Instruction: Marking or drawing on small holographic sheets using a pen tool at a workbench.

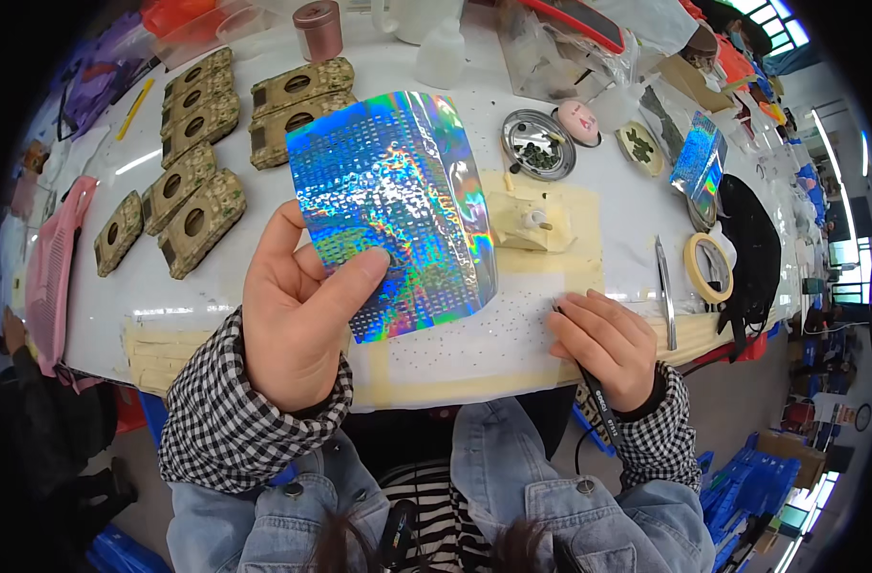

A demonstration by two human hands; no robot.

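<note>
Pinched between the thumb and fingers of my left hand (pixel 297 320) is a shiny holographic sticker sheet (pixel 383 191), raised over the table and covered with rows of tiny cut shapes. Its right edge curls. My right hand (pixel 608 349) rests at the table's near edge, closed around a slim black pen-shaped tool (pixel 600 411); a thin dark cord hangs close by. Small dark specks lie on the white surface between my hands. Just beyond them, a cream-coloured fixture (pixel 536 224) with a short upright peg sits on yellowish tape.
Camouflage toy tank hulls (pixel 202 224) with round holes stand at the left. Behind the fixture are a metal dish (pixel 539 143) of small green parts and a pink round case (pixel 578 122). Tweezers (pixel 665 291) and a tape roll (pixel 709 268) lie at the right.
</note>
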